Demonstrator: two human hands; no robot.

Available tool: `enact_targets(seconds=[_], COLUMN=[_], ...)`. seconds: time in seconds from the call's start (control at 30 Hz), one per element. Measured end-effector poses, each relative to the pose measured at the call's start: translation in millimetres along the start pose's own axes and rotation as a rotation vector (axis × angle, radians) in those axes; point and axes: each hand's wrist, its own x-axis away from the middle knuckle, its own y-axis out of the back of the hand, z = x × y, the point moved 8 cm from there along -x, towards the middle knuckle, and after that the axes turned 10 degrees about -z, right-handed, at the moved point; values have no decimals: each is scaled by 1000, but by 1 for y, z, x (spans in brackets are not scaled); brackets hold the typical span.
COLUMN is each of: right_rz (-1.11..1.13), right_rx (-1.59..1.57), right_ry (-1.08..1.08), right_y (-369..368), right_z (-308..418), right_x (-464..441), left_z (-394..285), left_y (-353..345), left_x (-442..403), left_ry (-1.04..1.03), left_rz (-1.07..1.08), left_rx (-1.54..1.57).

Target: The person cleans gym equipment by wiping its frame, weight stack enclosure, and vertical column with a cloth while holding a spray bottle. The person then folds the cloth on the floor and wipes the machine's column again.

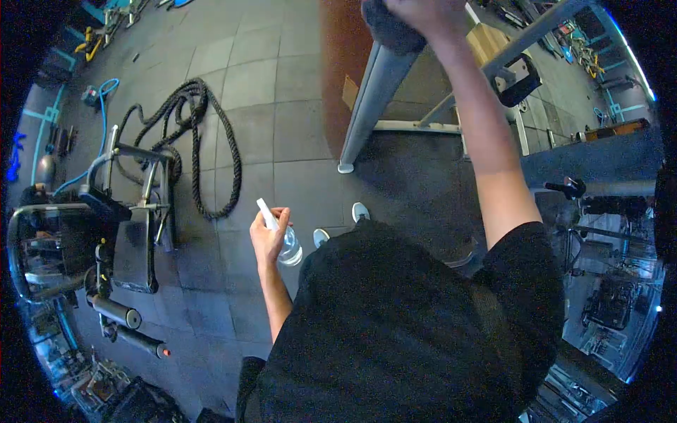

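Note:
My left hand [265,242] is wrapped round a clear spray bottle [290,252] with a white spray head, held low in front of my body. Up at the top edge, my right arm is stretched out and my right hand [429,15] is closed on a dark cloth [392,29]. The cloth lies against the upper part of a grey metal upright [377,88] of a gym machine. Part of the right hand is cut off by the frame's edge, and its fingers are slightly blurred.
A thick black rope [233,169] lies coiled on the tiled rubber floor [300,127]. Metal exercise equipment with padded rollers [116,310] stands at the left. On the right are a mirror and more machine bars [620,189]. My shoes [360,211] are beside the upright's base.

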Motion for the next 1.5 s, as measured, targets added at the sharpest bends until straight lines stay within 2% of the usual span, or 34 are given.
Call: enact_targets(seconds=[0.07, 0.13, 0.2, 0.27, 0.33, 0.4, 0.43, 0.47, 0.53, 0.57, 0.6, 0.67, 0.7, 0.83, 0.9, 0.93, 1.0, 1.07, 1.1, 1.27, 1.33, 1.5], right_rz=[974, 1116, 2111, 2118, 1634, 1422, 1489, 1895, 1421, 1242, 1233, 1223, 1114, 1028, 1274, 1271, 1352, 1375, 1386, 1513, 1437, 1570], right_rx=[-582, -677, -950, -1112, -1391, -1012, -884, -475, -256, -323, -255, -150, -234, -107, -207, -191, -353, -415, -466, -574, -574, -460], right_ry=[-556, -579, -798, -751, -773, -1427, -1772, -1939, -2482, -2575, -2574, -2772, -2821, -2882, -2672, -2670, -2599, -2614, -2581, -2536, -2574, -2651], right_y=[40, 103, 164, 230, 292, 333, 356, 389, 412, 421, 436, 442, 442, 427, 417, 414, 404, 409, 414, 419, 430, 488], right_z=[52, 97, 163, 194, 212, 192, 180, 172, 138, 130, 117, 104, 100, 73, 64, 61, 66, 74, 73, 88, 94, 122], right_x=[90, 119, 180, 192, 182, 179, 173, 187, 143, 132, 124, 96, 87, 32, 17, 10, -3, 1, 12, 21, 35, 80], left_z=[9, 5, 6, 4, 1, 5, 5, 6, 8, 8, 7, -1, -2, -31, -50, -58, -63, -73, -68, -66, -54, 21], left_y=[1, -1, 2, 7, 9, 15, 14, 12, 6, 2, -5, -15, -19, -37, -49, -58, -76, -95, -116, -121, -116, -115], left_x=[6, 15, 20, 23, 28, 24, 23, 23, 20, 17, 16, 10, 7, 6, 12, 17, 21, 31, 39, 47, 42, 15], left_ry=[22, 36, 42, 40, 34, 42, 20, 3, -29, -62, -98, -138, -146, -190, -216, -237, -266, -402, -345, -317, -397, -290], left_rz=[7, 45, 55, 53, 108, 123, 149, 186, 235, 278, 322, 408, 450, 638, 701, 735, 754, 749, 774, 656, 524, 333], left_rx=[6, -44, -63, -82, -71, -86, -97, -113, -164, -188, -206, -199, -195, -167, -134, -108, -110, -97, -94, -33, -24, -82])
